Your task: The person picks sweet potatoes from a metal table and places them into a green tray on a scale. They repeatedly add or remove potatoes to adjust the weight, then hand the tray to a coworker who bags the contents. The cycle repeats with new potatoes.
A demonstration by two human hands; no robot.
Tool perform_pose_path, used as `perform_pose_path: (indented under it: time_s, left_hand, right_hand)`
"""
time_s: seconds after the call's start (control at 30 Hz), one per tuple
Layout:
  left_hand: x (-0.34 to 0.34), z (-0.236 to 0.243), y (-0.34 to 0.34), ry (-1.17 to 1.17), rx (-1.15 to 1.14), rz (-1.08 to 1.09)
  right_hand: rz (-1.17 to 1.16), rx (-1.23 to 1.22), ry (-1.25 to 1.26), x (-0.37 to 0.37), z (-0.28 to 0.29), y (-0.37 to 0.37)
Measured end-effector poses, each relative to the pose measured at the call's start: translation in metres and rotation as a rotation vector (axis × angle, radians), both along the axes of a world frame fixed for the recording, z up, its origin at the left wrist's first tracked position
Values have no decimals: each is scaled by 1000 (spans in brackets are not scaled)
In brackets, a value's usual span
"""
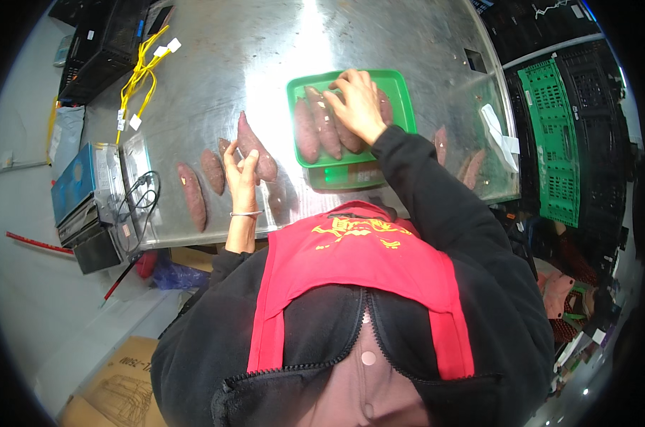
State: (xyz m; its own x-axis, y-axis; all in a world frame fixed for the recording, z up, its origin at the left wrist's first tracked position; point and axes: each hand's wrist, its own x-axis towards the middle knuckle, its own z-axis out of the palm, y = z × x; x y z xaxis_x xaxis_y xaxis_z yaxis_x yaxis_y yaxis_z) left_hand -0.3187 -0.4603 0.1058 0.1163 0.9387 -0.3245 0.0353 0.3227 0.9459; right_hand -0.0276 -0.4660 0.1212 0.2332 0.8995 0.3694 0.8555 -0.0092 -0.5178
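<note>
A green plastic tray [410, 107] holds several reddish-purple sweet potatoes [308, 132] side by side. My right hand [358, 103] reaches into it, fingers bent over the upper end of one sweet potato [349, 136]; the fingertips are partly hidden. Left of the tray, my left hand [242, 174] is among loose sweet potatoes on the metal table. Its thumb and index finger are apart, and the thumb overlaps the edge of a large pointed sweet potato [264, 160]. Two more sweet potatoes, a short one [212, 171] and a long one [192, 196], lie farther left.
Beneath the tray's near side is a device with a green-lit panel [329, 176]. More sweet potatoes [473, 169] lie right, near a white paper strip [502, 139]. Yellow cables [139, 75] and a black machine [102, 53] stand back left. Green crates [550, 135] are beyond the right edge.
</note>
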Motion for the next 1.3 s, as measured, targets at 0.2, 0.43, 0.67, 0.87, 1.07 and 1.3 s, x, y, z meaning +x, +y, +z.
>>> perform_pose_path:
  time_s: [0.2,0.43,0.67,0.87,1.07,1.3]
  left_hand:
    - [-5,-1,-12,-79,35,33]
    - [-3,-1,-13,-52,37,-67]
    - [36,3,-2,-28,131,-232]
    - [93,17,9,248,321,-456]
    - [138,21,7,625,638,-410]
    - [140,21,8,824,822,-519]
  right_hand:
    - [17,-90,-162,-10,1,25]
    - [14,-591,-62,-5,-9,64]
    - [87,-427,330,10,24,35]
    - [131,-227,771,88,76,-27]
    - [-250,-193,618,208,70,-117]
    - [-552,-422,405,234,-38,-185]
